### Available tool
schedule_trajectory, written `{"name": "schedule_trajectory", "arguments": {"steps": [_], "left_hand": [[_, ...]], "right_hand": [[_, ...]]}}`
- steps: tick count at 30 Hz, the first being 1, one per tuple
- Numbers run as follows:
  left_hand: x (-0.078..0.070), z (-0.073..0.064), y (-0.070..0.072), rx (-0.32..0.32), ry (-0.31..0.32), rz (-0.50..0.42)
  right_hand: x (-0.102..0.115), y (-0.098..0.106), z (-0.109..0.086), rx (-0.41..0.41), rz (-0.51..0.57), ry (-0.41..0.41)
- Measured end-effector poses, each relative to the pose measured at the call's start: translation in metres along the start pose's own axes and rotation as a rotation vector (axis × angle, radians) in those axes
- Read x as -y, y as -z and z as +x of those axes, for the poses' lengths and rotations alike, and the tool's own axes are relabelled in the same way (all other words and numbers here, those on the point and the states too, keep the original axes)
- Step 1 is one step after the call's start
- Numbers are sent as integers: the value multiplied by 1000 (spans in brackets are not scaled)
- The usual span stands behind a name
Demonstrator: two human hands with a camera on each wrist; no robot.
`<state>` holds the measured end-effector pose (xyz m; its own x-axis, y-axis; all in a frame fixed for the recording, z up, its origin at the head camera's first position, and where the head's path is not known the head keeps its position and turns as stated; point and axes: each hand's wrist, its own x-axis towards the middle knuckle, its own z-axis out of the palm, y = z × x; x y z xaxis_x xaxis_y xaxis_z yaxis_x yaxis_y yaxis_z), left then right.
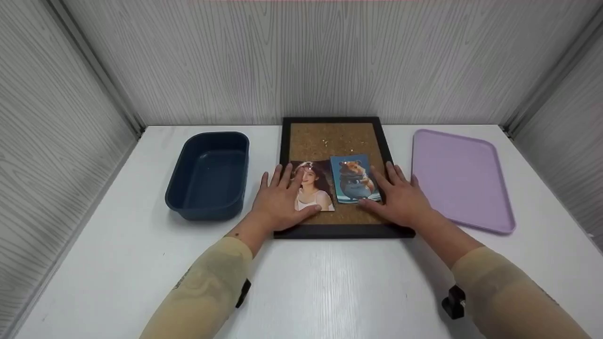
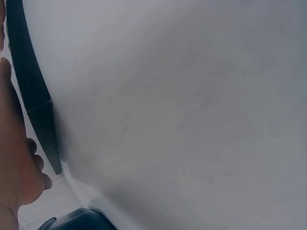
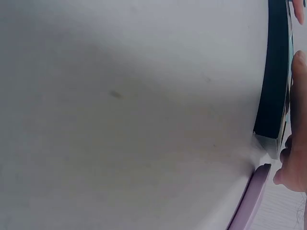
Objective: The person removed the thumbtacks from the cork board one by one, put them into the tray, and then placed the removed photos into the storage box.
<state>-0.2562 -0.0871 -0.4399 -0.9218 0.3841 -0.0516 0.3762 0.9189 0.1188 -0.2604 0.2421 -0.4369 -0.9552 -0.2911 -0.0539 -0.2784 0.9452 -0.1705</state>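
Observation:
A cork board [image 1: 337, 136] in a black frame lies flat at the middle of the table. Two picture cards rest side by side on it: a portrait photo [image 1: 325, 181] on the left and a blue hamster card [image 1: 351, 176] on the right. My left hand [image 1: 280, 200] lies spread over the board's left edge, fingertips on the portrait photo's left side. My right hand [image 1: 400, 197] is spread over the right edge, its thumb and index finger at the hamster card's edge. Both wrist views show a hand only at the border, beside the dark frame [image 2: 31, 72].
A dark blue bin [image 1: 207, 212] stands left of the board, with a bare inside. To the right lies a shallow lilac tray [image 1: 464, 183]. The white table [image 1: 325, 282] runs back to grey wood-grain panels [image 1: 330, 61].

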Motion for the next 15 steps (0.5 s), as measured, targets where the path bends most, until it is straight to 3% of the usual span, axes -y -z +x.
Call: {"name": "schedule_trajectory", "arguments": {"steps": [6,15], "left_hand": [[4,-1,-2,8,2,-23],[3,0,-3,34,8,-6]], "right_hand": [[-2,-1,1,32,-8,-11],[-4,-2,-2,12,0,12]]}}
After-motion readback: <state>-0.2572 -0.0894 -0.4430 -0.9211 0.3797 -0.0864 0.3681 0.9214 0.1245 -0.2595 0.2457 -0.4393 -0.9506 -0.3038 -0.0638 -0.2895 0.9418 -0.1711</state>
